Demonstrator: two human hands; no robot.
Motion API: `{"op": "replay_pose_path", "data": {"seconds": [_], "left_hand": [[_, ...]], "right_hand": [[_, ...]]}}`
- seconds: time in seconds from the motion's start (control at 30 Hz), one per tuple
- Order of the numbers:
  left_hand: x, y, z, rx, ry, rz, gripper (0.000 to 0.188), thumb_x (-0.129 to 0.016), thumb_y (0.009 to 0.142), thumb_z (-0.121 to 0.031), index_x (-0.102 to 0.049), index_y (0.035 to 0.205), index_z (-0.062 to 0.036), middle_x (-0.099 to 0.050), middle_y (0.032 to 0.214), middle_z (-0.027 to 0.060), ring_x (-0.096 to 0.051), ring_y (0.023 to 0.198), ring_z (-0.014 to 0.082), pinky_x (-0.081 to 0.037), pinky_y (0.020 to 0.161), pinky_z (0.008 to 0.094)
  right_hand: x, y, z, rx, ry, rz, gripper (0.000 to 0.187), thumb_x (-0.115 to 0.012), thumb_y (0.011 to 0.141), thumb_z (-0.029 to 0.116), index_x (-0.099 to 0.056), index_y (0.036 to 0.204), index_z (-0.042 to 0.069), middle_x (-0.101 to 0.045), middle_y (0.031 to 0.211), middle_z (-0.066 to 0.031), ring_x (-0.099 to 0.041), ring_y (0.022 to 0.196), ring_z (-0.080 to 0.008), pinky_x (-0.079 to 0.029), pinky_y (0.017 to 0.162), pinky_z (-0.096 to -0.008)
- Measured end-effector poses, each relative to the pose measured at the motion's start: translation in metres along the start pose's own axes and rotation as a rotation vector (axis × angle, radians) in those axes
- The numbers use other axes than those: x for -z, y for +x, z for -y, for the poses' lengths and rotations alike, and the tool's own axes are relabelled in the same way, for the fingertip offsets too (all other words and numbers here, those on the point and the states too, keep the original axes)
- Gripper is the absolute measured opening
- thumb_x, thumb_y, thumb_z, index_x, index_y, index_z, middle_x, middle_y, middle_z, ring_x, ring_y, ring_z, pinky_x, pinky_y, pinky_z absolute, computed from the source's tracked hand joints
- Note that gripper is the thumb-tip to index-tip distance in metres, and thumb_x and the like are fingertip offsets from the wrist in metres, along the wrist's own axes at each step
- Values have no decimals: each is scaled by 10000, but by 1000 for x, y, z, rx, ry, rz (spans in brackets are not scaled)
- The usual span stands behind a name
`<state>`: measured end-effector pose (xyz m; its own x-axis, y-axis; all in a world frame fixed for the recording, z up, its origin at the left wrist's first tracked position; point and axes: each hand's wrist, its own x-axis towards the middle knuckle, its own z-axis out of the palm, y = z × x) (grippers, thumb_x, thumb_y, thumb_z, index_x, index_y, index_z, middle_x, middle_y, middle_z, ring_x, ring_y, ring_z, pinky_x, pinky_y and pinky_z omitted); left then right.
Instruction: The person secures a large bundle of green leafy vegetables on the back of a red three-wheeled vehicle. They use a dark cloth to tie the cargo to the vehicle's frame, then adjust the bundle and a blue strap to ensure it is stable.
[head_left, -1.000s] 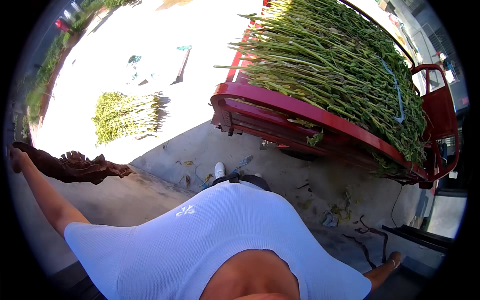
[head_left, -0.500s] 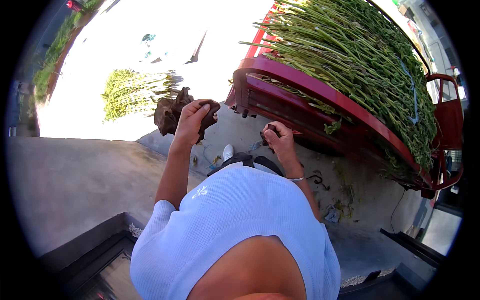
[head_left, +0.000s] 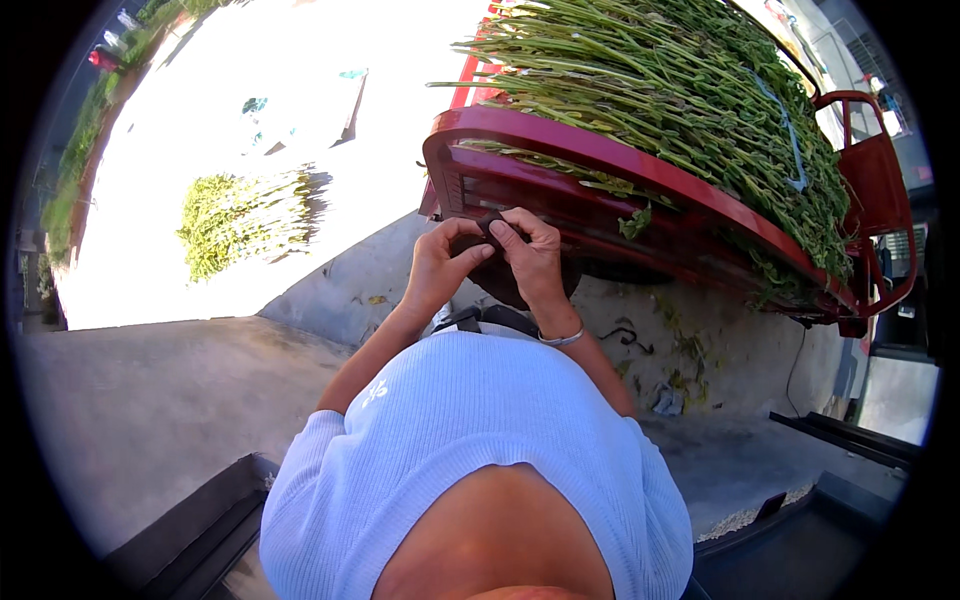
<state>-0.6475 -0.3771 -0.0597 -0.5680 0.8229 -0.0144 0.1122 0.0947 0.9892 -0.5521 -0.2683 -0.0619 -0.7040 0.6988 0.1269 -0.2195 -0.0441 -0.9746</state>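
Note:
Between my hands hangs a dark brown, crumpled, cloth-like piece (head_left: 500,284), just short of the red truck bed. My left hand (head_left: 438,262) pinches its upper edge, with thumb and fingers closed on it. Close beside it, my right hand (head_left: 534,262) is shut on the same brown piece, thumb pressed down on the folded edge. A metal bracelet (head_left: 562,338) circles my right wrist. Most of the piece's lower part is dark and partly hidden behind my hands, so its exact kind is unclear.
Ahead and right stands a red truck bed (head_left: 600,152) loaded with long green stalks (head_left: 670,100), a blue tie (head_left: 790,130) across them. Another bundle of stalks (head_left: 245,222) lies on bright ground at the left. Leaf litter (head_left: 690,345) is scattered on the concrete at right.
My hands were apart, with brown material in each. They have now come together in front of me, my left hand moving right, and both grip it. The view has shifted slightly.

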Motion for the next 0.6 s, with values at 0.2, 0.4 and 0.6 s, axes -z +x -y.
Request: {"op": "replay_pose_path", "data": {"seconds": [0.2, 0.4, 0.6], "left_hand": [[-26, -2, 5, 102, -462, -30, 167, -513, 929, -174, -592, 928, -26, -562, 760, -48, -474, 692, 16, -391, 609, 177], [8, 31, 27, 131, -661, -392, 186, -489, 942, -190, -582, 884, -40, -541, 755, -26, -507, 697, 54, -443, 632, 220], [200, 56, 44, 8, -431, -806, 202, -531, 921, -198, -583, 946, -4, -596, 806, 58, -593, 696, 143, -516, 599, 281]], "right_hand": [[1, -10, 11, -180, 360, -90, 84, -569, 890, 109, -599, 895, 30, -575, 737, 15, -425, 572, 4, -277, 438, -140], [12, -24, 21, 10, 383, 200, 163, -549, 895, 156, -531, 762, 64, -526, 654, -25, -464, 530, -119, -352, 449, -233], [181, -96, -36, 36, -1460, 541, 190, -555, 830, 235, -492, 743, 78, -555, 713, -117, -575, 666, -316, -449, 536, -422]]}}
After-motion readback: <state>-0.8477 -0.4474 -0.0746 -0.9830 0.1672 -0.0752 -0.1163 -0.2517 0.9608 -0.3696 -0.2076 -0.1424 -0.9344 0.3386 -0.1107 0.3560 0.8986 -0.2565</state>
